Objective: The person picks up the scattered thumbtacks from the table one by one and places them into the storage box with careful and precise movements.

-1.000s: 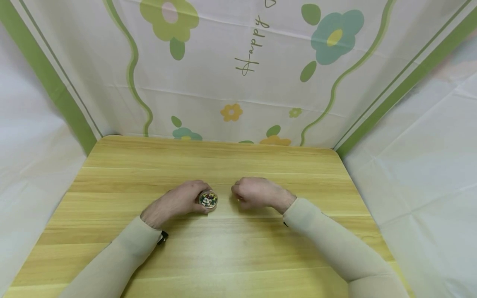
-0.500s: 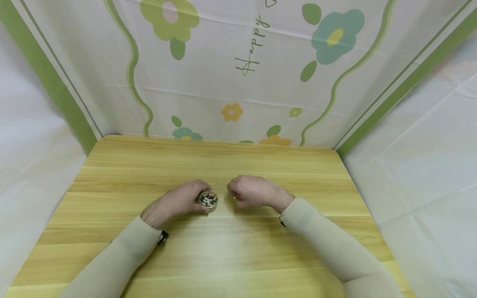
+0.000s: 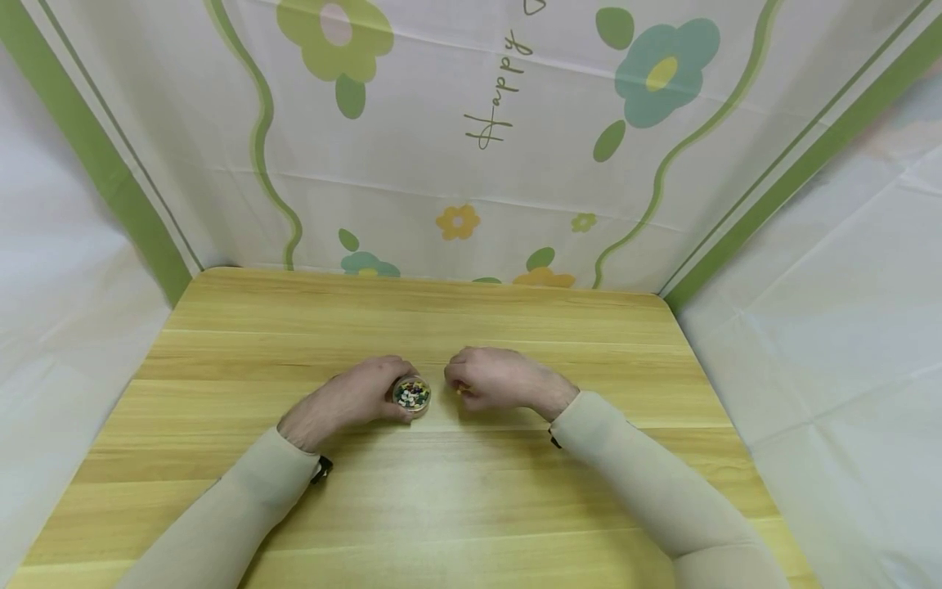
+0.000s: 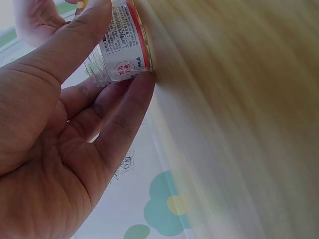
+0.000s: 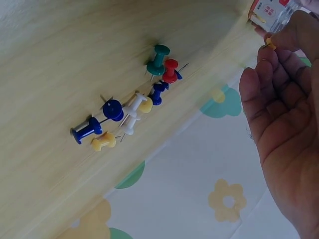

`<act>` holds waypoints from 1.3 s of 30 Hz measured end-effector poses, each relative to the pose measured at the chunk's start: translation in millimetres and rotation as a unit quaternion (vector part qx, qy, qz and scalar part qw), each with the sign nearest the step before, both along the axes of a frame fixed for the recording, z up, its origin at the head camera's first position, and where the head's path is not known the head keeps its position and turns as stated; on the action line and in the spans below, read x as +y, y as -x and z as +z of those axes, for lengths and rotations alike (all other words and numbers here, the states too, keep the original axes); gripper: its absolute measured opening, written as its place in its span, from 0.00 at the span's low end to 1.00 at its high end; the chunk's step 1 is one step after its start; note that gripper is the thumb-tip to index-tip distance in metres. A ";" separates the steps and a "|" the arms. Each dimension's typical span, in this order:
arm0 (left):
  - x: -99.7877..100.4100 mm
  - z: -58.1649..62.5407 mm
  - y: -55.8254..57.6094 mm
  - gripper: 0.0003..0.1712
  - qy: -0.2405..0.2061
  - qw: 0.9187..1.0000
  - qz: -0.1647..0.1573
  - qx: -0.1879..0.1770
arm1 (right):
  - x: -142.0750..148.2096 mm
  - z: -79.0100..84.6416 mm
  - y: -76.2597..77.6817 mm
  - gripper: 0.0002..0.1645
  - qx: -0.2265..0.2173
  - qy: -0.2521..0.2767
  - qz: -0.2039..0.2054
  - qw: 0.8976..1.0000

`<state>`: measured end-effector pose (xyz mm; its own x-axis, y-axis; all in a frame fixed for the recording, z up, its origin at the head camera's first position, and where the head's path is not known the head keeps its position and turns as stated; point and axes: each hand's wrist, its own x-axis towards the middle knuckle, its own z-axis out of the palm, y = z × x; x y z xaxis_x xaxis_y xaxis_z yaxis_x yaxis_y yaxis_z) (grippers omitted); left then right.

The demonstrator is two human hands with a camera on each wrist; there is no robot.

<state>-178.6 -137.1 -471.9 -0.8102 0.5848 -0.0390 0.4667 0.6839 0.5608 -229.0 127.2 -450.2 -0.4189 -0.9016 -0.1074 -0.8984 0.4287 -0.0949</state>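
Note:
My left hand [image 3: 361, 391] grips a small clear jar [image 3: 411, 407] around its side, thumb and fingers on opposite faces. The jar stands upright on the table, its open mouth showing multicoloured push pins [image 3: 411, 393] inside. A white label [image 4: 122, 42] with red and black print wraps its wall. Just right of the jar, my right hand [image 3: 504, 381] pinches a yellow push pin [image 5: 270, 43] between thumb and index finger. Loose push pins [image 5: 112, 110], in blue, white, yellow, green and red, lie on the tabletop in the right wrist view; from the head view they are hidden.
The wood-grain table [image 3: 441, 507] reaches a rounded back edge. A white cloth [image 3: 412, 147] printed with flowers hangs right behind it, and pale cloth [image 3: 832, 343] also hangs along both sides.
My right hand has shifted slightly left toward the jar, and the yellow push pin in its fingers shows more clearly. My left hand and the jar have stayed in place.

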 end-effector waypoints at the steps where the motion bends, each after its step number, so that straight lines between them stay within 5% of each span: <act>1: -0.1 0.0 -0.2 0.32 -0.001 1.000 -0.001 0.000 | -0.1 0.0 0.1 0.07 0.001 0.000 0.001 1.000; 26: -0.2 1.3 -0.8 0.29 -0.013 1.000 -0.007 -0.002 | -14.2 -4.1 -0.4 0.06 0.015 0.107 0.016 0.994; 39: -0.6 0.3 -0.6 0.27 -0.018 1.000 -0.007 -0.009 | -37.3 -20.0 -11.8 0.06 -0.058 0.230 -0.110 0.965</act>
<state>-178.0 -137.7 -471.5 -0.8017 0.5968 -0.0328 0.4650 0.6573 0.5931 -217.2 89.9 -470.2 -0.6142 -0.7563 0.2252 -0.7631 0.4964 -0.4139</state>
